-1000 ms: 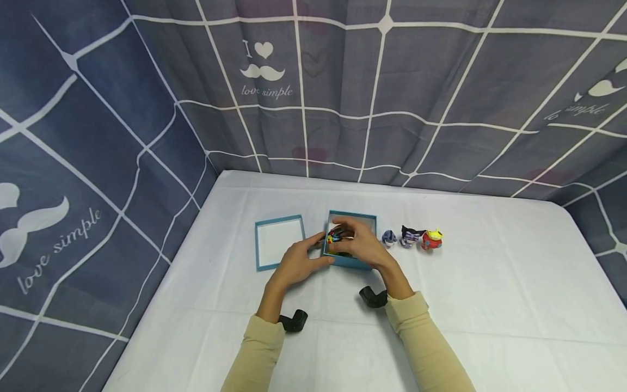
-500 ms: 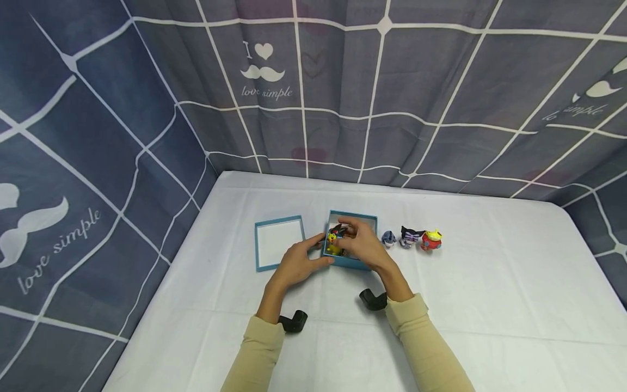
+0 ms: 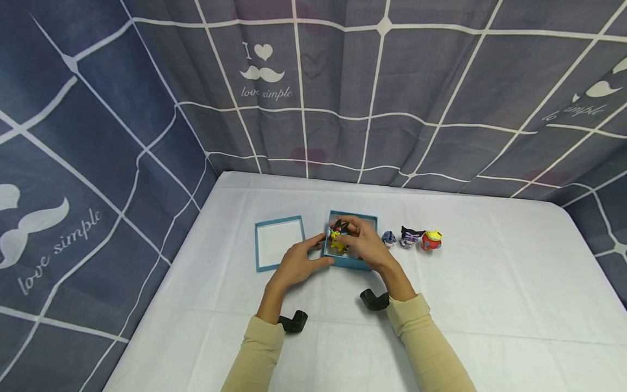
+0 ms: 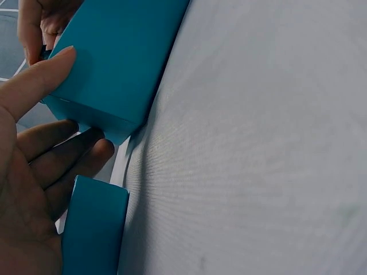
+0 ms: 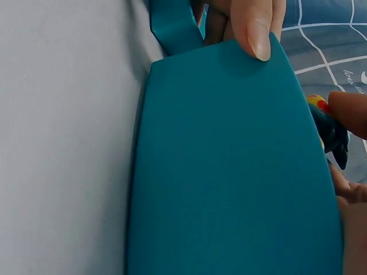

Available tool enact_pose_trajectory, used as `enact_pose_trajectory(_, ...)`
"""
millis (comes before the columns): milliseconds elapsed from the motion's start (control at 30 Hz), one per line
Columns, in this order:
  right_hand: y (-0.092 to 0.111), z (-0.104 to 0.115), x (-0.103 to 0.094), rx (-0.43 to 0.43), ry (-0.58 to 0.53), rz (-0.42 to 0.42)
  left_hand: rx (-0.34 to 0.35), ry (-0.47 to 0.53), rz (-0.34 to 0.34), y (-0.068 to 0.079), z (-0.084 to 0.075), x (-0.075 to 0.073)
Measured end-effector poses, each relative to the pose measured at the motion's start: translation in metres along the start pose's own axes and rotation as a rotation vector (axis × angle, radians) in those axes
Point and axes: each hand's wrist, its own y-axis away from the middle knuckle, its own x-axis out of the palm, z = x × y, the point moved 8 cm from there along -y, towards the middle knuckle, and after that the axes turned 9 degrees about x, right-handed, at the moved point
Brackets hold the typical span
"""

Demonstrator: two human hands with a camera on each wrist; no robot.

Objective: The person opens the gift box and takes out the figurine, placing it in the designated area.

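Observation:
A blue box stands without its lid on the white table. My left hand grips its near left corner, thumb on the front wall and fingers at the left side; the left wrist view shows that thumb on the blue face. Over the box's inside, my right hand pinches a small toy figurine, yellow with dark pointed ears. In the right wrist view the dark part of the figurine shows beside the thumb, above the box rim. The right palm hides part of the box's inside.
The box's blue-rimmed lid lies white side up, left of the box. To the right stand a blue-grey figurine, a black and purple figurine and a red and yellow figurine. A grey checked curtain hangs behind the table.
Inside the box, the right hand has shifted slightly and the figurine has moved a little right, showing more of its yellow body. The left hand has stayed at the box corner.

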Motion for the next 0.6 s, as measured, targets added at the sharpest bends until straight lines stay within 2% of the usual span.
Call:
enact_pose_trajectory(333, 0.0021, 0.001, -0.006, -0.027, -0.031, -0.028, 0.007, -0.003, 0.005, -0.0013, -0.0005, 0.0003)
enact_pose_trajectory(600, 0.0028, 0.0022, -0.0068, -0.076, -0.121, -0.027, 0.006, -0.006, 0.002, -0.0006, -0.0007, 0.0002)
